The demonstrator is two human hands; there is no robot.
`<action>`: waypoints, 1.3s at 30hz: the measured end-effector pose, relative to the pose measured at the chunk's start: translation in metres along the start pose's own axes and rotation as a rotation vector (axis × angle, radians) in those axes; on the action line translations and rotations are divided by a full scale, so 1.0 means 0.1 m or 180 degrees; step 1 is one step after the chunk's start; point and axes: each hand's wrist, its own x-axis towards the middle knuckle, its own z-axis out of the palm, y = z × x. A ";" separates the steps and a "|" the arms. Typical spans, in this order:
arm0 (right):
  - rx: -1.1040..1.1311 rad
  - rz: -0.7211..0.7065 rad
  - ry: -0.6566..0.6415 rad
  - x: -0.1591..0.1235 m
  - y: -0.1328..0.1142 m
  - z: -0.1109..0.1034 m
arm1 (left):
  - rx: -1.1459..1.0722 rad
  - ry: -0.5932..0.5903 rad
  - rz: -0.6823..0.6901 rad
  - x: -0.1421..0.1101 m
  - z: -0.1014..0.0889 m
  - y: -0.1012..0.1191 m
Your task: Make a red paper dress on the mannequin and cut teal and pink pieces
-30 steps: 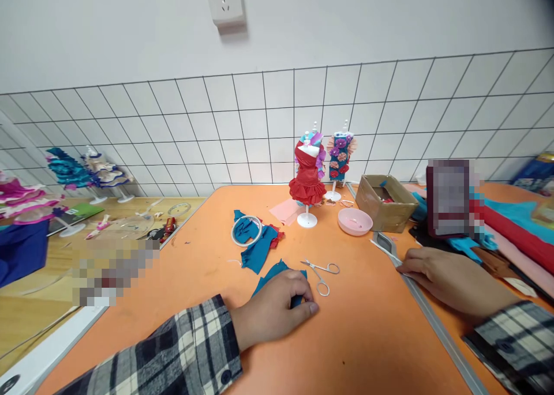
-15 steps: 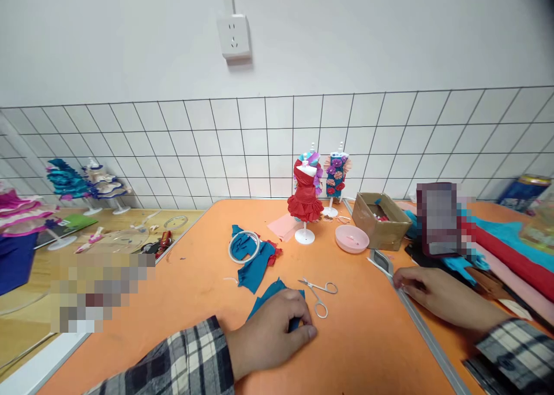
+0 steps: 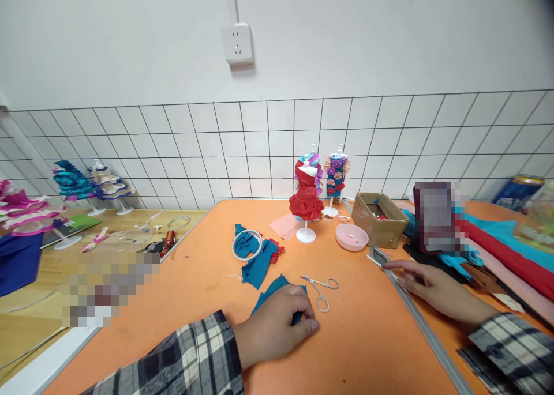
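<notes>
A teal cloth piece (image 3: 273, 290) lies on the orange tabletop, partly hidden under my left hand (image 3: 283, 320). The left fingers curl over the cloth, and some of it shows between thumb and forefinger. Just beyond that hand lie small scissors (image 3: 321, 291) with their blades apart. My right hand (image 3: 422, 285) rests at the grey strip (image 3: 415, 308) on the right, forefinger stretched forward and the other fingers loosely bent, with nothing visible in it. Ahead of its fingertip lies a dark grey, pale-rimmed object (image 3: 379, 256) that I cannot name.
A white ring (image 3: 247, 245) lies over more teal cloth (image 3: 259, 268). Behind are a small dress form in a red dress (image 3: 306, 193), a pink bowl (image 3: 352, 237) and a cardboard box (image 3: 383, 225). A phone (image 3: 435, 219) stands near fabric rolls (image 3: 497, 245) on the right.
The view has tilted up, showing more wall. My right forefinger has stretched forward along the grey strip from a bent position. My left hand stays on the teal cloth.
</notes>
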 end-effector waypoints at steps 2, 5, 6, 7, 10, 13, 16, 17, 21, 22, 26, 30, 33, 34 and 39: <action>0.0211 0.0009 0.0364 -0.01 -0.01 -0.05 | -0.0008 0.0010 -0.0002 0.00 0.00 0.00; -0.0084 -0.0008 0.1194 -0.06 -0.16 -0.06 | -0.0120 0.0008 -0.0046 0.00 0.00 0.01; -0.0316 -0.0111 0.1394 -0.09 -0.26 -0.02 | -0.0205 -0.0004 -0.0072 0.00 0.00 0.01; -0.0546 -0.0289 0.1386 -0.12 -0.38 0.05 | -0.0330 0.0002 -0.0114 0.01 0.00 0.01; -0.0847 -0.1323 0.0719 -0.22 -0.84 0.35 | -0.0921 0.0177 -0.0409 0.04 -0.02 0.00; -0.0869 -0.1581 0.0539 -0.23 -1.16 0.58 | -0.1575 0.0393 -0.0752 0.07 -0.05 -0.02; -0.0666 -0.1208 0.0904 -0.16 -1.16 0.56 | -0.1815 0.0422 -0.0880 0.07 -0.06 -0.03; -0.0634 -0.1043 0.1021 -0.13 -1.09 0.50 | -0.1775 0.0411 -0.0890 0.07 -0.06 -0.02; -0.0427 -0.0175 0.1557 -0.03 -0.70 0.23 | -0.1470 0.0328 -0.0866 0.06 -0.05 0.01; -0.0351 0.0082 0.1651 -0.02 -0.61 0.17 | -0.1429 0.0311 -0.0863 0.06 -0.05 0.01; -0.0603 0.0526 0.1384 0.05 -0.35 0.09 | -0.1304 0.0262 -0.0904 0.05 -0.05 0.03; -0.0895 0.0405 0.0923 0.08 -0.28 0.10 | -0.1181 0.0220 -0.0921 0.04 -0.06 0.08; -0.1152 0.0209 0.0803 0.06 -0.30 0.10 | -0.1205 0.0201 -0.0914 0.03 -0.06 0.10; -0.1272 0.0134 0.0809 0.05 -0.31 0.10 | -0.1212 0.0200 -0.0899 0.02 -0.06 0.10; -0.1694 -0.0231 0.0777 0.05 -0.31 0.11 | -0.1160 0.0250 -0.0859 0.02 -0.05 0.08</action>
